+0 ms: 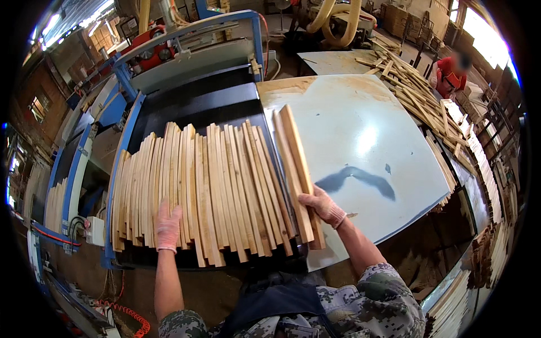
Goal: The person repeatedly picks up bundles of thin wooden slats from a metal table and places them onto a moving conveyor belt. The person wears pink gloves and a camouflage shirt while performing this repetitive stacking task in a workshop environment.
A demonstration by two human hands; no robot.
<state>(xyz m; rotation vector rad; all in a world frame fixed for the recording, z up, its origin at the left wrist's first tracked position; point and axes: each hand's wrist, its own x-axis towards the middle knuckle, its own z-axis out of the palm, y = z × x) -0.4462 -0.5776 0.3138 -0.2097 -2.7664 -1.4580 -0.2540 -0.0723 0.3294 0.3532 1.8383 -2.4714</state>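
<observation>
Many narrow wooden strips lie side by side in a row on a black conveyor belt in front of me. My left hand, in a thin pale glove, rests on the near part of the row with its fingers stretched out flat. My right hand, gloved too, is closed around the near part of two wooden strips. They stand on edge, tilted, at the right side of the belt beside a light metal table. The ends of the row are uneven.
Right of the belt is the light metal table with a dark smear. Loose strips pile up beyond it, near a person in red. A blue frame spans the belt's far end. A white control box sits at left.
</observation>
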